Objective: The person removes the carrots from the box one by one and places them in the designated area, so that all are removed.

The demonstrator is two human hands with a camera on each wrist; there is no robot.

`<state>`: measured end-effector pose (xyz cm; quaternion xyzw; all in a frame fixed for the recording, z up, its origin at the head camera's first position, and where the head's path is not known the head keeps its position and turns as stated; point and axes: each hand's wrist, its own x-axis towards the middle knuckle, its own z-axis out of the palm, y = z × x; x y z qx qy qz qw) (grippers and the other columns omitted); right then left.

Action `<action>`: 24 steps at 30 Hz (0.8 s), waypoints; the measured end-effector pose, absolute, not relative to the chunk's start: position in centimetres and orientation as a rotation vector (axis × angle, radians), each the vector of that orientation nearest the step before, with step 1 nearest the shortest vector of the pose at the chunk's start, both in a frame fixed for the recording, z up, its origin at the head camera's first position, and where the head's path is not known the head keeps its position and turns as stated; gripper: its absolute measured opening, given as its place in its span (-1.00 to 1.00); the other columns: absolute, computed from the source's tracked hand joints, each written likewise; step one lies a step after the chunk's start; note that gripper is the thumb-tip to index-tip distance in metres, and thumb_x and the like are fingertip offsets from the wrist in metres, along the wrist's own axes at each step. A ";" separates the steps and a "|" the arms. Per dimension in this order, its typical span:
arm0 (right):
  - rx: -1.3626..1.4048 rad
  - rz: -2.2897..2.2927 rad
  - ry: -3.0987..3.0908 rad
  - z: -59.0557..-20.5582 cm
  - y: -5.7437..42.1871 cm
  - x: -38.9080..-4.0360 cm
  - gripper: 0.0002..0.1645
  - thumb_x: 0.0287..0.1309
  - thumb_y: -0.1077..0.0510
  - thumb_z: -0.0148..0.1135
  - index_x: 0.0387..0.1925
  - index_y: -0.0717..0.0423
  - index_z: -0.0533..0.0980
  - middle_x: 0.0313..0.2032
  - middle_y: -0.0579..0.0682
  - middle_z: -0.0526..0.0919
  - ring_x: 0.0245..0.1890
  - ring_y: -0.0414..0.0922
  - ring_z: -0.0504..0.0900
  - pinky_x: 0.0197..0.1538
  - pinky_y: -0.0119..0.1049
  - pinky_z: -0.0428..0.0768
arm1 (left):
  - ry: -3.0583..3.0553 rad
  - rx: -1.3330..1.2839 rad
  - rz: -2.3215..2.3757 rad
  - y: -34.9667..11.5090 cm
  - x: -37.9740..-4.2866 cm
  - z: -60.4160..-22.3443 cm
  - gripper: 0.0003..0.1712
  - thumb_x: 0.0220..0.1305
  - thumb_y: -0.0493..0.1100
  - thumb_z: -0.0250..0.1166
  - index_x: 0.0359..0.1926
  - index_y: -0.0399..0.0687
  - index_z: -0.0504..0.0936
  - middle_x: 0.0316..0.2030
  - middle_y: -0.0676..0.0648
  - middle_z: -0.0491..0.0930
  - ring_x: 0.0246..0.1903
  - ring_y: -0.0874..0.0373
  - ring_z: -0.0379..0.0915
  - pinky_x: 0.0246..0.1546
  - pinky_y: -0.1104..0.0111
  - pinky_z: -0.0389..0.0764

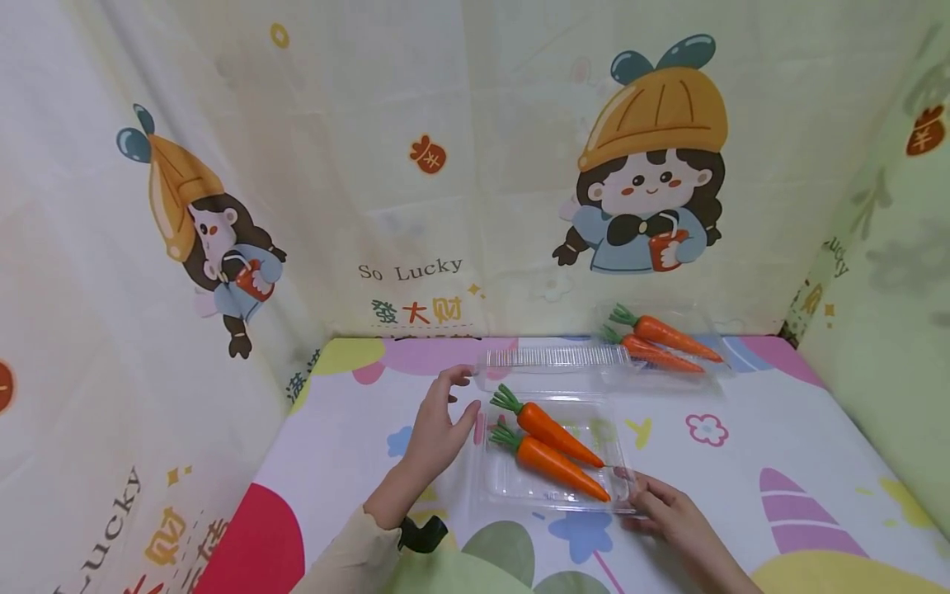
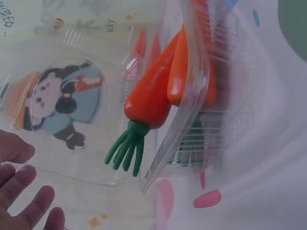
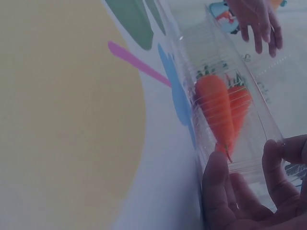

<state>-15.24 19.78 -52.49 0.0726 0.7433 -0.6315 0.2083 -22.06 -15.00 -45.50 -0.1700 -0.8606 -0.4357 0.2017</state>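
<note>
An uncapped clear plastic clamshell box (image 1: 512, 488) lies on the table, its lid (image 1: 552, 379) folded back toward the rear wall. Inside, two orange toy carrots with green tops, a rear carrot (image 1: 560, 436) and a front carrot (image 1: 564, 469), lie side by side at a slant, tops to the left. My right hand (image 1: 660, 507) holds the box's right front corner between thumb and fingers. Beside the box's rear left corner is my left hand (image 1: 434, 425), fingers spread and holding nothing; the left wrist view shows its fingertips (image 2: 45, 199) close to the transparent lid.
Behind and to the right, another clear plastic box (image 1: 698, 313) with two carrots (image 1: 671, 337) stands near the back wall. A patterned cloth covers the table (image 1: 705, 478), and printed curtains (image 1: 505, 165) rise at the back and both sides.
</note>
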 end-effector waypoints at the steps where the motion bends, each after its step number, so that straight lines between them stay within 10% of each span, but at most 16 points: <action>1: 0.201 -1.754 2.067 -52.5 19.8 -15.2 -0.31 0.56 -0.02 0.03 0.51 0.29 0.26 0.25 0.26 0.59 -0.03 -0.03 0.73 0.09 -0.19 0.70 | -2.400 -0.486 -1.234 -15.0 -22.3 -45.4 -0.40 0.34 -0.34 0.35 0.34 -0.10 0.38 0.20 -0.09 0.57 0.16 0.01 0.51 0.02 0.04 0.61; 24: 0.221 -1.705 2.109 -52.1 19.8 -14.6 -0.32 0.50 0.01 0.07 0.45 0.36 0.32 0.17 0.16 0.66 -0.06 -0.08 0.69 0.01 -0.26 0.67 | -2.448 -0.442 -1.616 -14.7 -25.1 -46.0 -0.34 0.47 -0.30 0.21 0.50 -0.03 0.22 0.39 -0.12 0.43 0.34 -0.19 0.40 0.20 -0.10 0.51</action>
